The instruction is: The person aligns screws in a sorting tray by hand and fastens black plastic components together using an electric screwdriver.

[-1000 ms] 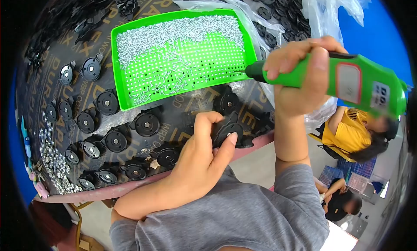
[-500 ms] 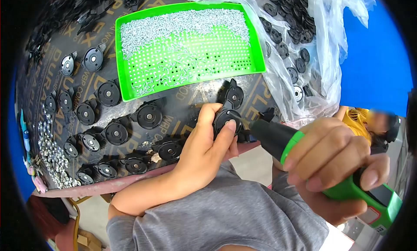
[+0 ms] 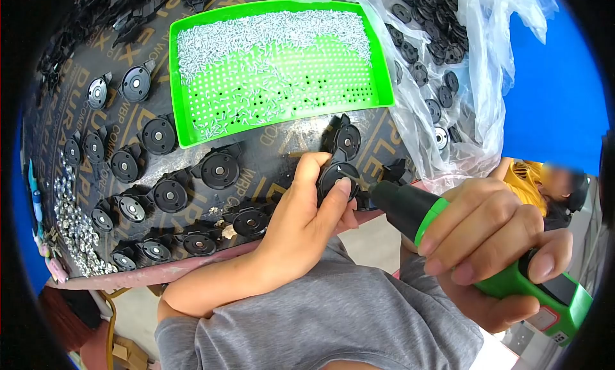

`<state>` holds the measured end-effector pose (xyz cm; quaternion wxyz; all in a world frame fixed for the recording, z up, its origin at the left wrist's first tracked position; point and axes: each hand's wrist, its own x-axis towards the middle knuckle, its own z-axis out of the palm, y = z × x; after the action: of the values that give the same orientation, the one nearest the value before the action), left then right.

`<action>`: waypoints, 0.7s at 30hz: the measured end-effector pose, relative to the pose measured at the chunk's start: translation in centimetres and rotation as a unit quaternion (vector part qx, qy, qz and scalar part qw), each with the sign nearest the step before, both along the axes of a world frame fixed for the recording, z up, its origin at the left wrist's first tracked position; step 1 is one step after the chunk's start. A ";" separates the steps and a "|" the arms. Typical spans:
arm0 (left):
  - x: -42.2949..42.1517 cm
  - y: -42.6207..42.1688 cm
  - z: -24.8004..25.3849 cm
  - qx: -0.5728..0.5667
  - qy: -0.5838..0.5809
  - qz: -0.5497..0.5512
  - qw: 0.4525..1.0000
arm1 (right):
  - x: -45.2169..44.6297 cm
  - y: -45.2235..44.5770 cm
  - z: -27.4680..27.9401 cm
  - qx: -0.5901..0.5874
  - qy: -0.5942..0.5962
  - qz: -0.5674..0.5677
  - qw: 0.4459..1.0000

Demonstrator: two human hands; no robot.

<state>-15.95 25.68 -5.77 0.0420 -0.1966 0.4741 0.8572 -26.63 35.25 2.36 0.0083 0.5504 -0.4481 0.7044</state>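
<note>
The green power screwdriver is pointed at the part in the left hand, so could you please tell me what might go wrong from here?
The green power screwdriver might slip and strike the left hand, whose thumb presses close by. The round black part, held in the fingers, may twist. The similar part just beyond it could get knocked.

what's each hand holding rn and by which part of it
The left hand holds a black round part by its edge; the right hand grips the green power screwdriver around its body, behind the black nose.
</note>
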 end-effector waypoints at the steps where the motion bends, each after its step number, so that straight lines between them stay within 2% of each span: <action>1: 0.0 0.0 -0.1 -0.004 0.006 0.001 1.000 | 0.0 0.0 0.0 0.005 0.002 0.000 1.000; 13: 0.2 0.2 -0.7 -0.070 0.027 -0.005 0.997 | 0.2 0.1 0.0 -0.006 -0.010 -0.015 1.000; 21: 0.1 0.2 -0.7 -0.064 0.031 -0.001 0.997 | 0.0 0.2 0.1 -0.007 -0.009 -0.008 1.000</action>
<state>-15.81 25.89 -6.44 0.0157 -0.1715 0.5295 0.8306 -26.62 35.50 2.45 0.0138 0.5399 -0.4477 0.7127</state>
